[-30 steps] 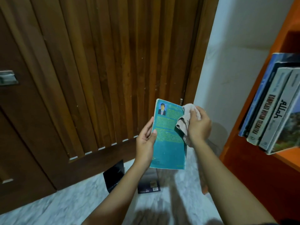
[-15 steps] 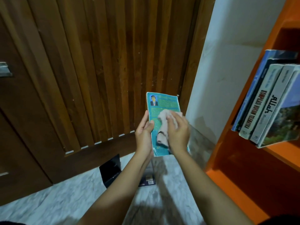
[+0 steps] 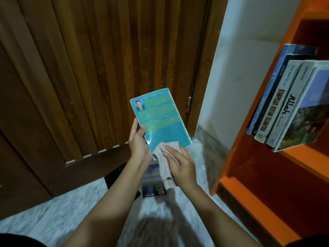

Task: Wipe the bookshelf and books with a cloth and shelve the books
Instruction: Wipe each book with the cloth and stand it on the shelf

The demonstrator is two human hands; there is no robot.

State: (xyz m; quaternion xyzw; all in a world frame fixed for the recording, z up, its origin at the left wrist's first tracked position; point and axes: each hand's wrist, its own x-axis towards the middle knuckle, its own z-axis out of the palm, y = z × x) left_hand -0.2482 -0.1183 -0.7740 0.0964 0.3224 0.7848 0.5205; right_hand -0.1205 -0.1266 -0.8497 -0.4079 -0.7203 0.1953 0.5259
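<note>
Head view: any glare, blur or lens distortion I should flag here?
Head view: dim light; a faint sheen on the teal book near the left hand; wide-angle bending of the door slats and orange shelf; marble floor soft and shadowed.

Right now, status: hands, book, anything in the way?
Left hand grips teal book by its edge. Right hand holds cloth on its lower corner. Second book lies on floor beneath hands.

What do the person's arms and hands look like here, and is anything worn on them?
The left forearm and right forearm are bare, with no sleeve in view. The left hand and right hand wear no glove, ring, watch or bracelet that shows.
</note>
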